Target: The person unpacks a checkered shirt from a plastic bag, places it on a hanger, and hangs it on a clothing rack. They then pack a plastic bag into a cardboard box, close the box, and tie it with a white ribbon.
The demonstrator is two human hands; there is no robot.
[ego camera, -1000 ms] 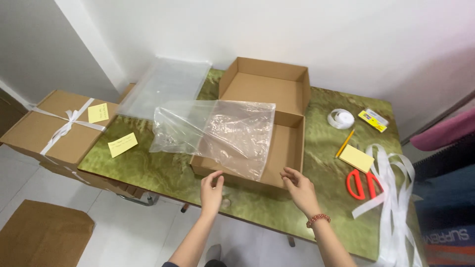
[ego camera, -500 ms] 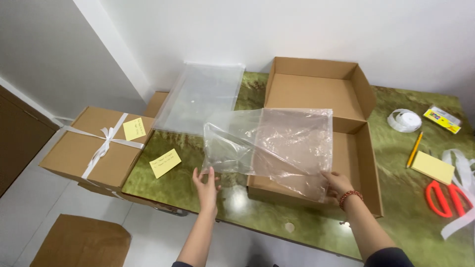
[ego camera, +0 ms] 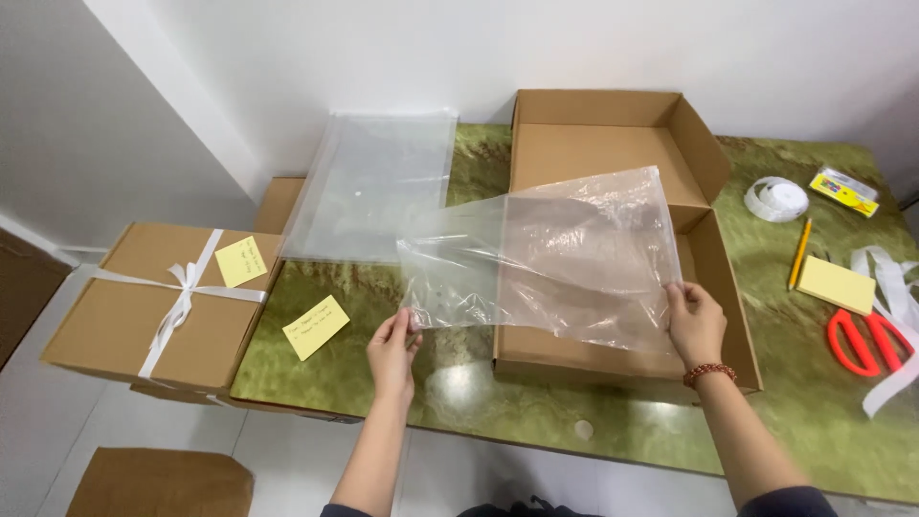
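I hold a clear plastic bag [ego camera: 550,258] spread out flat above the table. My left hand [ego camera: 392,352] pinches its near left corner. My right hand [ego camera: 696,323], with a bead bracelet on the wrist, grips its near right corner. The bag hangs over the front half of an open brown cardboard box [ego camera: 713,158] whose lid stands up at the back. The box's inside looks bare where it shows.
A stack of clear plastic bags [ego camera: 373,182] lies at the back left on the green table [ego camera: 459,383]. A ribbon-tied cardboard box [ego camera: 158,302] with a yellow note stands left. Red scissors [ego camera: 866,340], yellow notepad [ego camera: 835,284], pencil [ego camera: 798,253], tape roll [ego camera: 775,198] and white ribbon [ego camera: 895,287] lie right.
My hands went from the box's front edge to the bag's near corners and drew the bag out wide and to the left. The view has swung left and closer.
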